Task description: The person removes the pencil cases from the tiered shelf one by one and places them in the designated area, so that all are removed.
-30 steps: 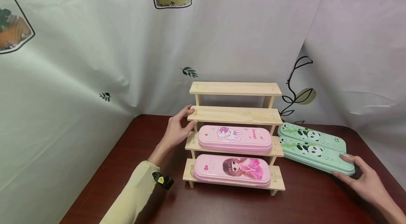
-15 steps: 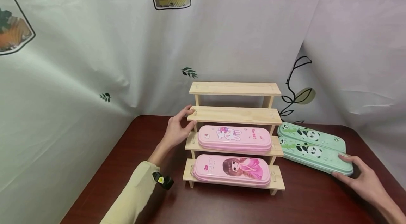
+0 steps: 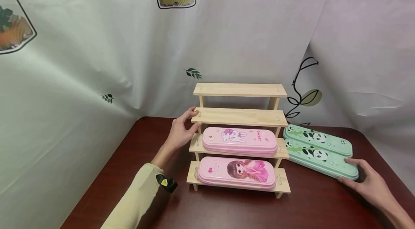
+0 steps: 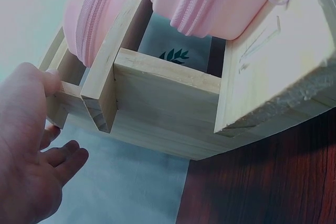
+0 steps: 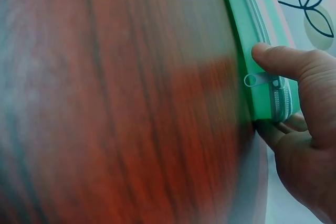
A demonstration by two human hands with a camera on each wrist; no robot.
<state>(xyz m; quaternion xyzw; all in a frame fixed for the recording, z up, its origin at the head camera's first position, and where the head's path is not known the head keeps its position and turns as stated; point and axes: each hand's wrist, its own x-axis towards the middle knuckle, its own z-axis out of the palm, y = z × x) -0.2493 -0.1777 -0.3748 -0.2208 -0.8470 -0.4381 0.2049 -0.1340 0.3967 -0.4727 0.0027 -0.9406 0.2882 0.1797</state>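
A stepped wooden display rack (image 3: 240, 115) stands on the table. My left hand (image 3: 181, 131) grips the left end of its second board from the top, thumb at the front edge. A pink rabbit pencil case (image 3: 240, 140) lies on the board below, and another pink pencil case (image 3: 238, 173) with a doll-like picture on the lowest. To the right of the rack, two green panda pencil cases lie side by side. My right hand (image 3: 371, 185) holds the right end of the nearer green pencil case (image 3: 321, 160), close to its zipper pull (image 5: 261, 81). The farther green pencil case (image 3: 334, 141) touches it.
The top board (image 3: 240, 89) of the rack bears nothing. Behind everything hangs a pale curtain (image 3: 246, 34) with plant prints. The dark red table (image 3: 233, 209) extends in front of the rack, its back edge near the curtain.
My right hand has shifted slightly left along with the nearer green pencil case. My left hand stays on the rack, and the pink pencil cases lie where they were.
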